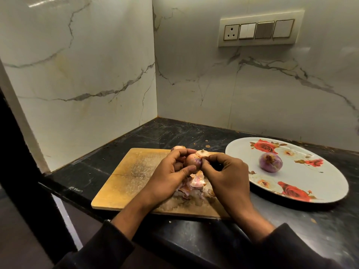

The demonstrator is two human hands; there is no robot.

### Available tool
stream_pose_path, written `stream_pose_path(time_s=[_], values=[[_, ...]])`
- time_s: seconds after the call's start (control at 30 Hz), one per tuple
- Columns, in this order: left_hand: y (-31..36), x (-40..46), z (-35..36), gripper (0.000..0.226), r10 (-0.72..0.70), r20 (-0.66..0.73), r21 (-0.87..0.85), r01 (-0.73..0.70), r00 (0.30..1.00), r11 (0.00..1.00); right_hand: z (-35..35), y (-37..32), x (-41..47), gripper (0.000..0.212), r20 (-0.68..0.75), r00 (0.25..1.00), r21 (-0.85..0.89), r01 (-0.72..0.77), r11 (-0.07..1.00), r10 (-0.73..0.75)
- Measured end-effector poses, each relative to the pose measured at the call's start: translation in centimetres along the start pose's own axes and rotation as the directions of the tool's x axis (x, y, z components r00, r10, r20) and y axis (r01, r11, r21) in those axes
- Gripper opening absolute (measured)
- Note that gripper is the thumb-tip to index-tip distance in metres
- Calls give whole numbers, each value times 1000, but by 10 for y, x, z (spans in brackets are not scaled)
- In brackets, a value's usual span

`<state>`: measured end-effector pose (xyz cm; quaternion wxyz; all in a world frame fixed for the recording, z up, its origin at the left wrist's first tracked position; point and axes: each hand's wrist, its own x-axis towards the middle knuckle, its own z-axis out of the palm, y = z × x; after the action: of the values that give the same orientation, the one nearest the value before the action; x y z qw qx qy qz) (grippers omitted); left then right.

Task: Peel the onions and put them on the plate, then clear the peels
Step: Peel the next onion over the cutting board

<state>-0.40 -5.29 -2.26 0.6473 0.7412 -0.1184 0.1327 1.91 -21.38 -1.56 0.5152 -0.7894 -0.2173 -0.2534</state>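
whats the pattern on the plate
White plate printed with red roses and paler blooms, shown in the head view.

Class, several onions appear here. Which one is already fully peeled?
The glossy purple onion lying alone on the rose-patterned white plate. The pinkish onion gripped by both hands still wears papery skin; another waits behind them.

Papery, dry peels (194,184) are noted beneath the fingers; wooden board (132,171) worn and scratched matt; plate (291,171) glossy; wall (87,74) polished marble.
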Motion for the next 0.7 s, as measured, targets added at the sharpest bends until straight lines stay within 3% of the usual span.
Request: stream_pose_path(time_s=[0.2,0.4,0.7], values=[[3,-2,-1,40,-9,18,6,9,1000,1000,-7,4,4,6,62,997,55,-46,997,43],[4,-2,0,44,8,20,49,-9,1000,999,-4,2,-1,9,-1,1000,-46,7,999,-7],[4,-4,-1,36,-33,43,-147,39,998,988,1,5,3,7,-34,994,4,-106,994,106]])
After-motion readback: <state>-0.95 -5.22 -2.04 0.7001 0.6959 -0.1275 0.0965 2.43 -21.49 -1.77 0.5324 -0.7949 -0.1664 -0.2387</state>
